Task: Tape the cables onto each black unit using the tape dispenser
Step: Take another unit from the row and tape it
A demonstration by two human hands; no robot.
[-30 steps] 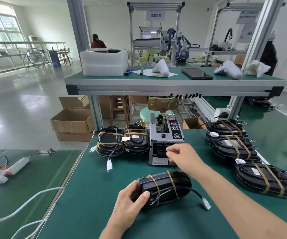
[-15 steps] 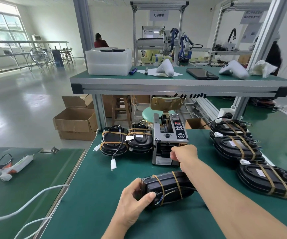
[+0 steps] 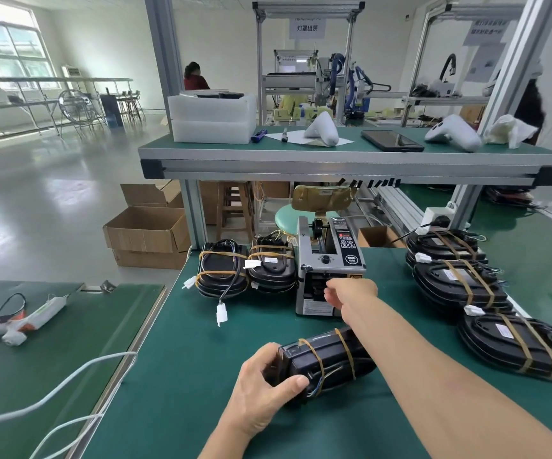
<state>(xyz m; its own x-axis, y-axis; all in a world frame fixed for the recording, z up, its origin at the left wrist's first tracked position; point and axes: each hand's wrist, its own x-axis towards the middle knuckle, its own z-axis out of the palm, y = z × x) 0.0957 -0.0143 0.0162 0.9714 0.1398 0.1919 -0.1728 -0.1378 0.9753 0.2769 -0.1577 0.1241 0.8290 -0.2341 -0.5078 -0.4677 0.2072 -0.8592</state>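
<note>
A hanging white sign (image 3: pixel 307 28) reads 灯罩组装; the print on the tape dispenser (image 3: pixel 329 266) is too small to read.

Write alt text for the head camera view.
The left hand holds a black unit banded with tape on a green table, while the right hand reaches into the tape dispenser.

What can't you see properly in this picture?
- Head view: whether the right hand holds tape at the tape dispenser; its fingers hide the slot.
- Right end of the held black unit, behind the forearm.
- Dispenser labels: too small.
</note>
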